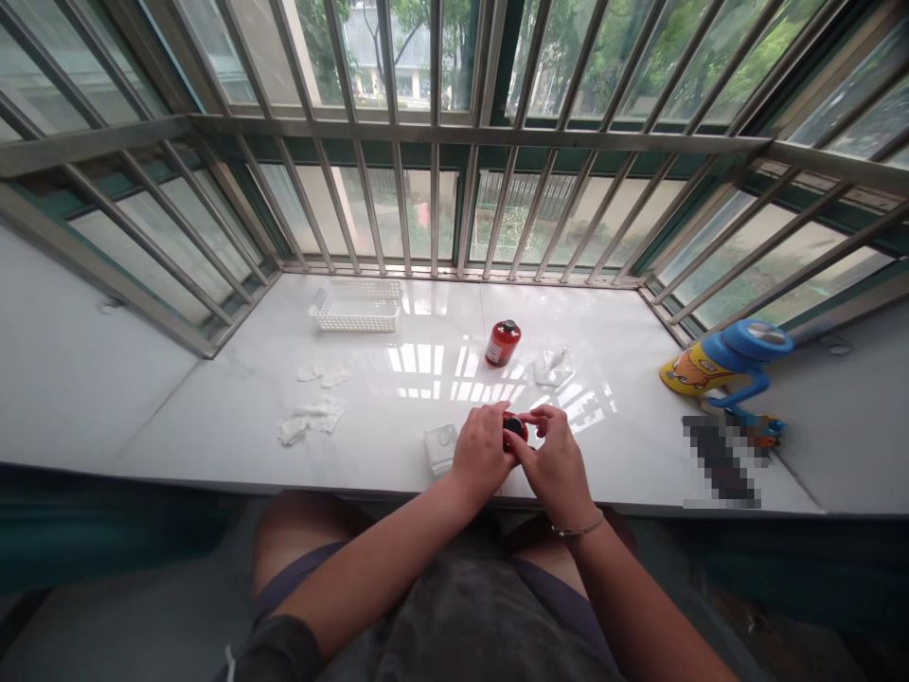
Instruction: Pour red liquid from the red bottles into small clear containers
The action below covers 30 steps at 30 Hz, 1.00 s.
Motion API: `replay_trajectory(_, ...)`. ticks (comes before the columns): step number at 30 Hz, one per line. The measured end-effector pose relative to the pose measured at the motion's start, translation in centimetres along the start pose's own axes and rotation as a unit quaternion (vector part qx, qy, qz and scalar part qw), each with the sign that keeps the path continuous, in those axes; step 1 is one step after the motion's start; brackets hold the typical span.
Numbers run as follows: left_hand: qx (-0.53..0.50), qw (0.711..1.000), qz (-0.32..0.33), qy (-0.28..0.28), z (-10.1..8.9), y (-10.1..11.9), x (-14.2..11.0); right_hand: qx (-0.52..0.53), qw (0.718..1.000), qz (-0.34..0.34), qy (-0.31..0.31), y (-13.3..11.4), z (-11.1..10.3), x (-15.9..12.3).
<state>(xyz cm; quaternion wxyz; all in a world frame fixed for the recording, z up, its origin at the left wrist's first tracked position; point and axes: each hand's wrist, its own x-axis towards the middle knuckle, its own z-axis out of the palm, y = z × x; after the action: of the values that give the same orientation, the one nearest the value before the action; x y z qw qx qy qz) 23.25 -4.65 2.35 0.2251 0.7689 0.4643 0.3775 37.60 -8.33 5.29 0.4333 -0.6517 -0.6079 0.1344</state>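
Centrally, near the white counter's point(213, 417) front edge: 1 dark-topped red bottle point(515, 429), roughly upright between 2 hands; left hand point(484, 447) gripping its side, right hand point(555, 455) curled at its top, closure unclear.

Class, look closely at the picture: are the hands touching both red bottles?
No: the hands are at the near red bottle, while the far red bottle stands apart on the white counter.

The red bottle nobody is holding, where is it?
The red bottle stands slightly right of centre in the head view, beyond the left hand and right hand, just left of a small clear item.
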Motion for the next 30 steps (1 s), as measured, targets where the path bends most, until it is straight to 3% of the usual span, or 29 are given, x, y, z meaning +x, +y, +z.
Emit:
replay_trajectory(9, 0.009, 1.0, -0.001, -0.005, -0.6, 0.1, -0.6, -0.048, 0.996, -0.076, 0.026, 0.5, 0.7, -0.3)
replay_trajectory(14, -0.06, 0.997, 0.039, -0.038, -2.7, 0.3, -2.7, -0.079, 0.986, -0.148, 0.014, 1.6, 0.8, 0.2)
replay_trajectory(18, -0.048, 0.998, 0.028, -0.031, -6.8, -0.4, -4.8, -0.087, 0.982, -0.167, 0.013, 2.7, 1.1, 2.3)
replay_trajectory(22, 0.058, 0.992, -0.106, 0.038, -12.5, -4.3, -5.9, -0.097, 0.981, -0.167, 0.008, 4.0, 1.8, 5.7)
replay_trajectory(25, 0.169, 0.949, -0.258, 0.065, -16.9, -8.7, -6.4, -0.103, 0.982, -0.159, 0.019, 4.8, 2.5, 8.5)
replay_trajectory(30, 0.24, 0.894, -0.365, 0.095, -22.5, -14.5, -7.0, -0.107, 0.98, -0.164, 0.021, 5.2, 2.4, 11.6)
